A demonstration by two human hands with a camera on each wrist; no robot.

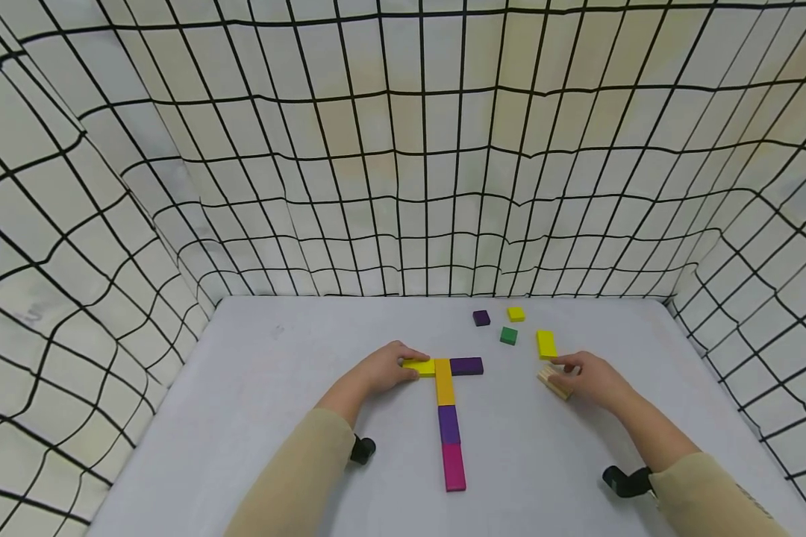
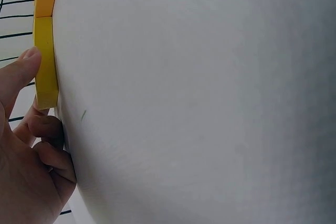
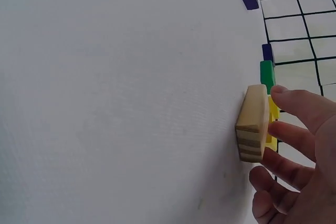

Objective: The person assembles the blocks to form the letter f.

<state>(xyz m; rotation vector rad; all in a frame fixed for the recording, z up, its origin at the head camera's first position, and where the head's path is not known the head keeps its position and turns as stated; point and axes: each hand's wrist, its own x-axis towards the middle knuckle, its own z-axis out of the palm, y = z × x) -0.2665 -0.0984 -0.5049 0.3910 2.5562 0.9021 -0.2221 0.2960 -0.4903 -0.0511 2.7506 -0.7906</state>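
Note:
On the table, a T shape of flat wooden blocks lies in the head view. My left hand [image 1: 384, 367] pinches the yellow block [image 1: 419, 368] at its left arm, thumb and forefinger along its two long sides. An orange block [image 1: 445, 382] touches that yellow block's end, with a purple block [image 1: 466, 366] to its right. Below follow a violet block [image 1: 448, 424] and a magenta block [image 1: 453, 467]. My right hand [image 1: 586, 379] is at a plain wood block [image 3: 252, 116] lying slantwise, its fingers loosely bent against it and its thumb tip just past its edge.
Beyond the right hand lies another yellow block [image 1: 546, 344]. Farther back are a green block [image 1: 508, 335], a small dark purple block [image 1: 481, 318] and a small yellow block [image 1: 516, 314]. Black netting [image 1: 389, 156] over white walls surrounds the white table [image 1: 275, 350].

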